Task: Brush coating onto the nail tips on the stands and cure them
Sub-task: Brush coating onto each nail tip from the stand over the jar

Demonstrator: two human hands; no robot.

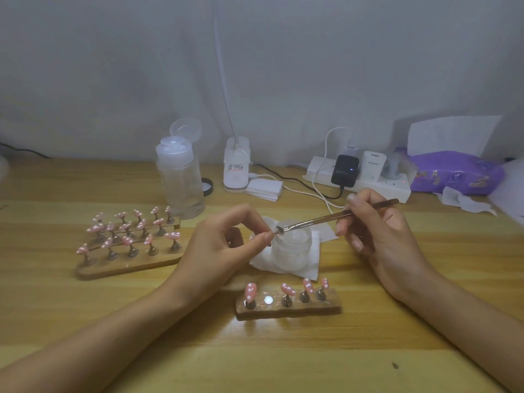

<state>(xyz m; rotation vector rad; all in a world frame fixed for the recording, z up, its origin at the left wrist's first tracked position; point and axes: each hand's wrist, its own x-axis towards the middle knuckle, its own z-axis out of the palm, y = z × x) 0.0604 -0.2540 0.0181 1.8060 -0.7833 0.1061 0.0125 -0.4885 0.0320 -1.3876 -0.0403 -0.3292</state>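
brush (326, 218) gripped in the right hand (377, 231), left hand (224, 245) pinching its bristle end over an open jar (290, 248) (set on a tissue (307, 269)), stand (289, 310) of pink nail tips (287, 289) just nearer on the counter (198, 350)

The wooden table (283, 358) is light brown with stripes. Near the front sits one small wooden stand (312, 309). On the left lie three long wooden stands (127, 266), close side by side. In the middle is a white paper towel (266, 263). Along the back are a clear bottle (181, 180), a white lamp base (236, 168), a pile of cotton pads (265, 188), a white power strip (368, 184) and a purple tissue pack (453, 171).
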